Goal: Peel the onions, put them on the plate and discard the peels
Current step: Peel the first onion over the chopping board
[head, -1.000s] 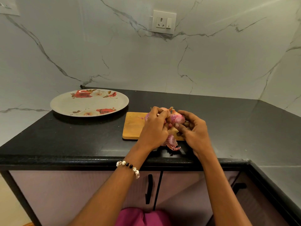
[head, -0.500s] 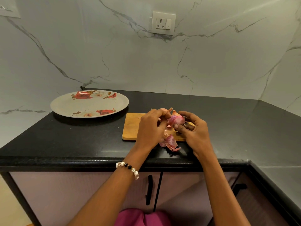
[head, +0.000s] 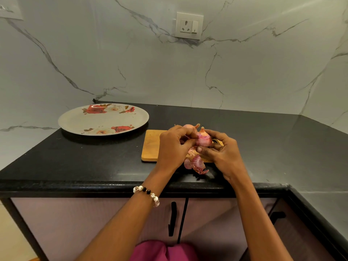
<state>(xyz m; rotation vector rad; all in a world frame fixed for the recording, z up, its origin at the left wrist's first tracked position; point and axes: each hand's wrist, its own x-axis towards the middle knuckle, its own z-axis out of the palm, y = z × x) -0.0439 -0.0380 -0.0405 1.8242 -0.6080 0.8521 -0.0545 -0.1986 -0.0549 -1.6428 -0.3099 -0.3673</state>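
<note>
Left hand: the left hand (head: 174, 147), right of centre in the frame, has its fingers curled, the tips pinching at the left side of the small pink-red onion (head: 204, 138) where a strip of skin stands loose.
Right hand: the right hand (head: 223, 153) cups the same onion from the right and below; the thumb (head: 202, 150) lies under it and the other fingers curl round its far side, gripping it.
Held onion: above the rectangular wooden cutting board (head: 151, 146), pointed dry tip upward, between the two hands.
Second onion: another pale pink onion with a dry stem (head: 189, 126) shows just behind the left hand's knuckles, at the board's far edge.
Peels: a heap of purple-pink onion peels (head: 196, 164) lies at the board's near edge, partly on the black stone tabletop (head: 94, 159), below the hands.
Plate: a round grey plate printed with red and white roses (head: 75, 120) sits on the tabletop, left of centre, apart from the board.
Wrist: a bracelet of white and black beads (head: 146, 193) circles the left wrist.
Wall: a white socket with a switch (head: 188, 25) sits at upper centre on the marble wall.
Writing: no writing that can be read.
</note>
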